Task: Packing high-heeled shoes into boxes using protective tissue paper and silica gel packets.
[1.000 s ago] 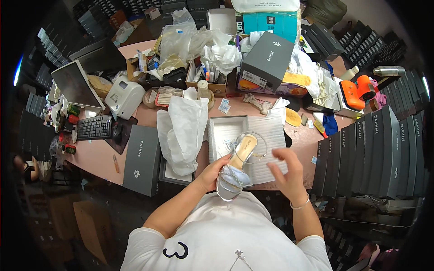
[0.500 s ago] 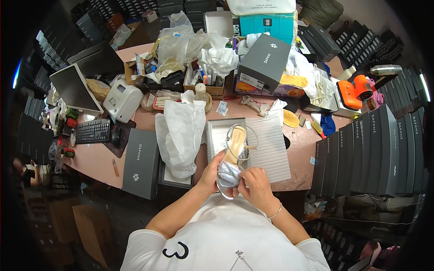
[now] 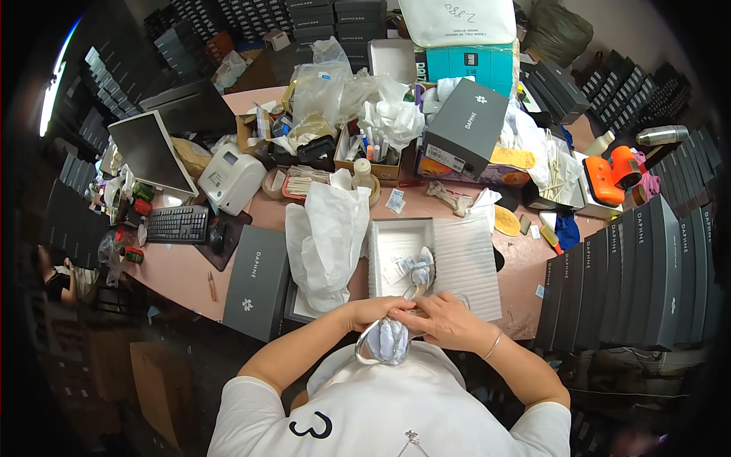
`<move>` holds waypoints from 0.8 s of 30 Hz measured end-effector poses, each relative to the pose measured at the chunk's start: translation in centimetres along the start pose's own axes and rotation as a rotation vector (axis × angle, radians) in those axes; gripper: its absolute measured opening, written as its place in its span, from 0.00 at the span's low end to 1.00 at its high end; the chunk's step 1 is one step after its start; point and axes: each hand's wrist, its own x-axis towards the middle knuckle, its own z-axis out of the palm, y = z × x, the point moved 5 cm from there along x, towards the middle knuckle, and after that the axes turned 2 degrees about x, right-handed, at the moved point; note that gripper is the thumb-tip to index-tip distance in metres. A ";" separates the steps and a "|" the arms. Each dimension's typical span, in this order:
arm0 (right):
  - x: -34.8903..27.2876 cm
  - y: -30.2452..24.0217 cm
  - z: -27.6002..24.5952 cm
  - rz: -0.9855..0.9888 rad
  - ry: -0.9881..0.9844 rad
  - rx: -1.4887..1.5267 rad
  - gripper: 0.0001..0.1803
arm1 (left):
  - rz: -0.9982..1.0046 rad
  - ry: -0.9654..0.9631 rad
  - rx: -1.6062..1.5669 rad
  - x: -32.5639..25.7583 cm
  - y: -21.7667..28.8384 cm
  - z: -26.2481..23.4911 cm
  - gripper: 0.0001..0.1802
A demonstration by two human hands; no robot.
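Observation:
Close against my white shirt is a strappy sandal [image 3: 388,343], its toe end toward me and pale padding bunched under the straps. My left hand [image 3: 375,312] is closed around the sandal's middle from the left. From the right, my right hand [image 3: 445,321] grips it too, its fingers bent and meeting the left ones. Together the hands cover the middle of the sandal. Just beyond them, a grey-white wrapped piece with a thin silvery band [image 3: 421,272] shows over the open shoe box [image 3: 375,259]; whether it belongs to the sandal I cannot tell.
White ribbed packing sheet [image 3: 468,266] spreads right of the box. On the left are crumpled white paper [image 3: 324,244], a grey shoe box [image 3: 257,278], a keyboard [image 3: 177,223] and an orange-handled tool [image 3: 212,286]. Stacked grey boxes [image 3: 647,266] line the right side.
The sandal has come down toward my body and its sole no longer faces up in view. My hands have drawn together over its middle. The box interior now shows. The view has shifted slightly.

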 end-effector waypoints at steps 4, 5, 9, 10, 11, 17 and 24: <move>-3.2 2.0 1.8 0.201 0.324 0.651 0.39 | 0.377 0.541 0.790 -2.4 7.3 -4.9 0.26; -3.9 3.0 2.5 0.295 0.342 1.044 0.38 | 0.566 0.726 0.811 -4.0 10.5 -6.0 0.28; -5.8 3.0 6.9 0.345 0.511 2.156 0.33 | 0.384 1.002 0.994 -3.7 19.2 -10.9 0.42; -5.9 2.7 8.2 0.301 0.513 2.271 0.33 | 0.270 0.963 0.874 -2.8 18.7 -13.3 0.33; -5.8 2.3 8.7 0.244 0.509 2.387 0.33 | 0.145 0.862 0.863 -2.2 17.9 -15.9 0.26; -6.7 1.1 9.1 -0.197 0.703 2.801 0.34 | 0.268 0.587 0.753 -8.4 14.1 -11.8 0.14; -5.9 1.9 8.9 -0.406 0.615 2.862 0.33 | 0.696 1.258 1.361 -24.0 19.7 -1.1 0.24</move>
